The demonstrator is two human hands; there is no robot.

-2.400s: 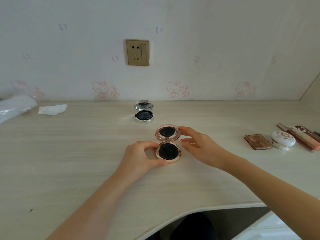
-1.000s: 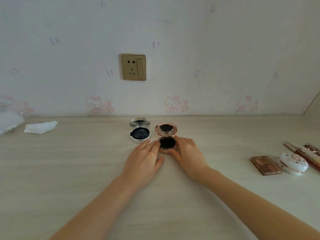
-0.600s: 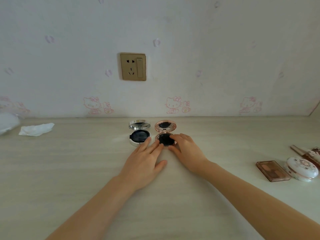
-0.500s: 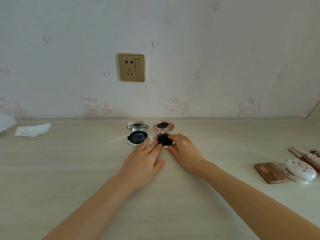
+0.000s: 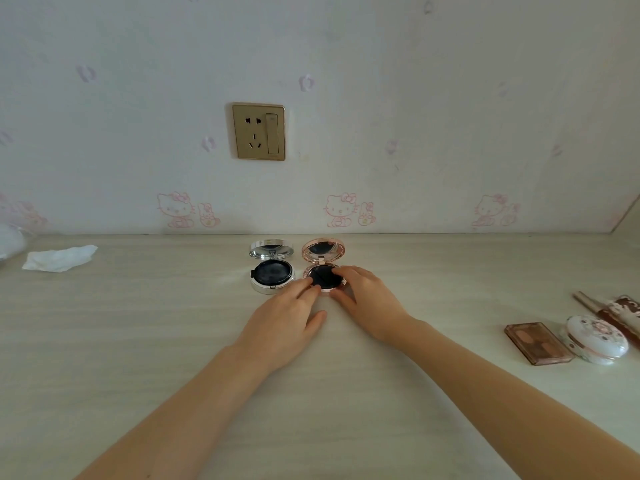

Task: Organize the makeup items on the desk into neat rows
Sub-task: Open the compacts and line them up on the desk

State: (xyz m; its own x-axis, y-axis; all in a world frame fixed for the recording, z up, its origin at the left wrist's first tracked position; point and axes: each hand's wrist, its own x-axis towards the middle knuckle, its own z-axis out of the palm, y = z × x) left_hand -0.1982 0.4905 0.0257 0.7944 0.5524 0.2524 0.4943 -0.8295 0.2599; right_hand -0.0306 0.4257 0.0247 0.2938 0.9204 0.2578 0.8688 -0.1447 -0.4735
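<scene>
A: From the head view, where is the rose-gold compact?

B: On the table near the wall, lid up, just beside the open silver compact on its left.

A: And the hands?

B: The left hand lies flat, straight fingers touching the compact's near-left rim. The right hand curls its fingers round the right rim, gripping it.

A: Anything else?

B: Far right, a brown palette touching a white floral case; far left, a crumpled tissue.
</scene>
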